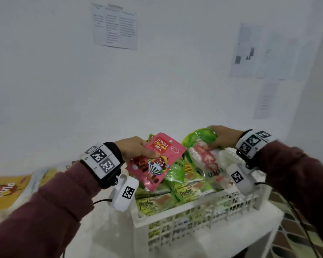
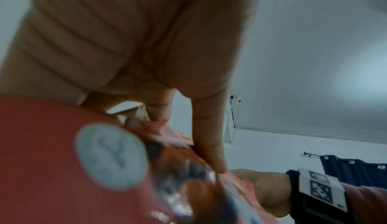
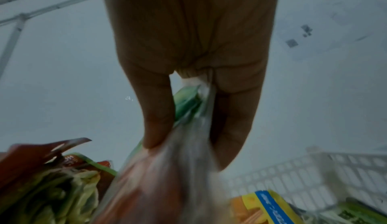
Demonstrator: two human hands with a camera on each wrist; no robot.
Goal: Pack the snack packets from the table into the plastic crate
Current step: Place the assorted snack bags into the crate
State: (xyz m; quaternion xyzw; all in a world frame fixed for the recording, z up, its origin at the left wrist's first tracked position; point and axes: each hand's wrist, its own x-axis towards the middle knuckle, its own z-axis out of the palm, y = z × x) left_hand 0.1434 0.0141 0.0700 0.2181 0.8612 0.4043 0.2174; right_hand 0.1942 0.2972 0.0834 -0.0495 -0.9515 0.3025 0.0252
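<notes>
My left hand point(image 1: 138, 149) pinches the top of a pink cocoa ball packet point(image 1: 157, 162) and holds it over the left side of the white plastic crate point(image 1: 194, 218). In the left wrist view a finger point(image 2: 209, 144) presses on the same pink packet point(image 2: 52, 161). My right hand point(image 1: 222, 138) grips the green top of a white strawberry packet point(image 1: 207, 159), which hangs over the crate's right side. The right wrist view shows fingers point(image 3: 157, 120) clamped on that packet point(image 3: 167, 169). Several green pandan packets point(image 1: 157, 200) lie inside the crate.
The crate stands on a small white table point(image 1: 268, 220) against a white wall. A large yellow snack bag point(image 1: 6, 190) lies at the far left. Patterned floor point(image 1: 295, 235) shows at the right. A yellow and blue packet point(image 3: 270, 206) lies in the crate.
</notes>
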